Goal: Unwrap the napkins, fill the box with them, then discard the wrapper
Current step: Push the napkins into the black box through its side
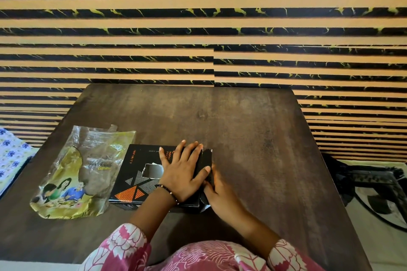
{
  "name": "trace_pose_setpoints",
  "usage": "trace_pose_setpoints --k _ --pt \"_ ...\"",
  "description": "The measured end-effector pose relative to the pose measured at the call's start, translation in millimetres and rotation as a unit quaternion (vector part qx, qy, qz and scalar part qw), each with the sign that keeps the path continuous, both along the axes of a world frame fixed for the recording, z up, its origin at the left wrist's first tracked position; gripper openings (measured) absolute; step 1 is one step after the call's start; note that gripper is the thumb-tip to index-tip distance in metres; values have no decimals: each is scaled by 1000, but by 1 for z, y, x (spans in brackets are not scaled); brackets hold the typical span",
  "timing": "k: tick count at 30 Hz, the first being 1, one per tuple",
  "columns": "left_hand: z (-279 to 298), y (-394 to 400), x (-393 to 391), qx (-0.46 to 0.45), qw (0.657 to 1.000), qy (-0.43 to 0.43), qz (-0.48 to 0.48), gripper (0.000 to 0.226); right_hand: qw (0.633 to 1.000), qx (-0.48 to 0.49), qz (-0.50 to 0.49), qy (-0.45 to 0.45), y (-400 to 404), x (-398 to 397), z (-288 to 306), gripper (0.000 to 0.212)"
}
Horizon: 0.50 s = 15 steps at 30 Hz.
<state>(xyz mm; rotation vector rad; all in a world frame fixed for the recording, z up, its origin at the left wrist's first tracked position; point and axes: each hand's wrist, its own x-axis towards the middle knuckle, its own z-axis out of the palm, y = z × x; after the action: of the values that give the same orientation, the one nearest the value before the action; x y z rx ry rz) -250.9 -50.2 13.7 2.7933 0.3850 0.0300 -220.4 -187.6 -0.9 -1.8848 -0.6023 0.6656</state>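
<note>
- Worktop (242, 121): dark wood grain, matte, rectangular.
- Box (134, 174): flat black card, orange and grey triangle print, ragged slot in top; lies near the worktop's front edge.
- Wrapper (81, 171): crinkled clear-and-yellow plastic, empty, just left of box.
- Left hand (182, 174): grip open, palm flat on the lid.
- Right hand (218, 191): fingers pressed against the box's right end flap.
</note>
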Motion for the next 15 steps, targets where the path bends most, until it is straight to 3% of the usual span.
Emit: trace_pose_setpoints --k 15 --pt "-1 -1 2 17 1000 0 0 77 997 7 63 45 1 -11 3 55"
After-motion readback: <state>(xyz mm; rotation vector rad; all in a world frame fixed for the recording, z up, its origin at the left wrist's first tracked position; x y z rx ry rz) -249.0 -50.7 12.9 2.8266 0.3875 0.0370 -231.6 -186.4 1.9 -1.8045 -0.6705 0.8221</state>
